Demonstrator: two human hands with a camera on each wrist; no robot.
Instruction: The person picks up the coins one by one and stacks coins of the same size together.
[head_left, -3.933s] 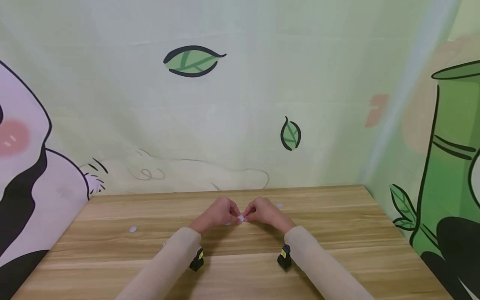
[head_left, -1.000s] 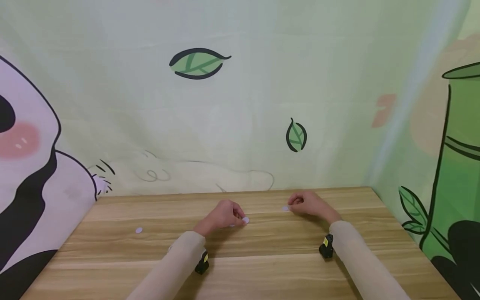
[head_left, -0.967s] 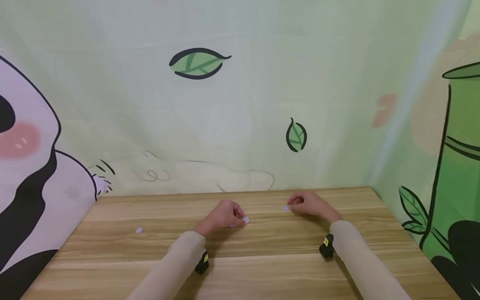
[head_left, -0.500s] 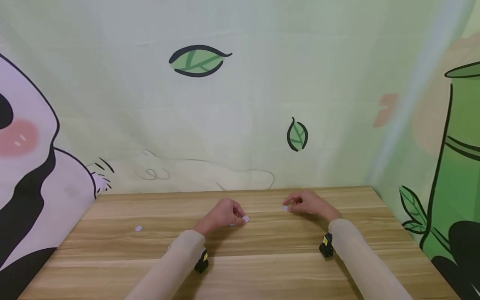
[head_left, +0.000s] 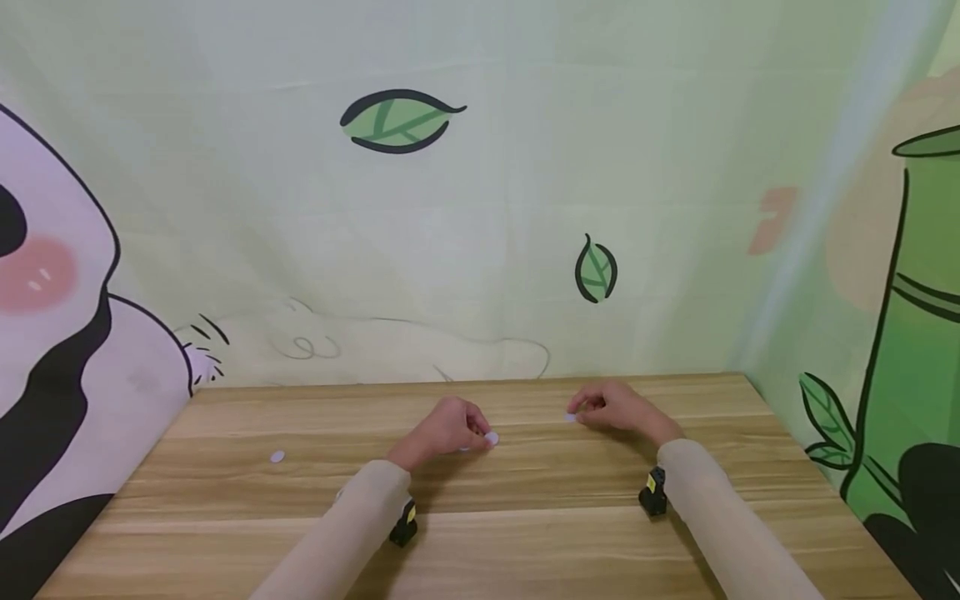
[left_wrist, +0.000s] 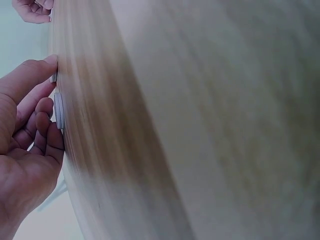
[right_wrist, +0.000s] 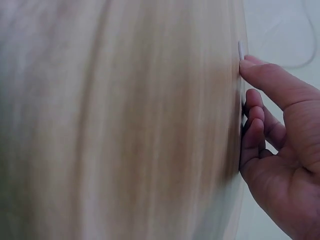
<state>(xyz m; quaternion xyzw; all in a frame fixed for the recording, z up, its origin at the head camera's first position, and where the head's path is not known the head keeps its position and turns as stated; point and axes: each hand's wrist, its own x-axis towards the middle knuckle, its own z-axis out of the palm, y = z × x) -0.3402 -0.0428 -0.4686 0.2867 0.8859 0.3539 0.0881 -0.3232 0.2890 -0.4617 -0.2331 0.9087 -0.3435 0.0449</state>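
Note:
Small white round discs lie on the wooden table. My left hand [head_left: 447, 427], mid-table, pinches one white disc [head_left: 491, 438] at the tips of thumb and index finger. Under its curled lower fingers is a stacked pair of discs [left_wrist: 59, 111], standing out edge-on in the left wrist view and mostly hidden from the head. Further right and back, my right hand [head_left: 617, 408] pinches the near edge of another white disc [head_left: 571, 417], which is flat at the table surface. In the right wrist view that disc [right_wrist: 241, 50] shows as a thin edge beyond the thumb tip.
One more white disc [head_left: 277, 457] lies alone on the left of the table [head_left: 525, 550]. Behind the table's far edge hangs a printed cloth backdrop [head_left: 510, 183]. Black wrist cameras [head_left: 403, 525] sit under both sleeves.
Since the oldest frame my right hand has left the disc by my left hand and moved right to the back disc. Over the last second its fingers shifted slightly on that disc; my left hand stayed put.

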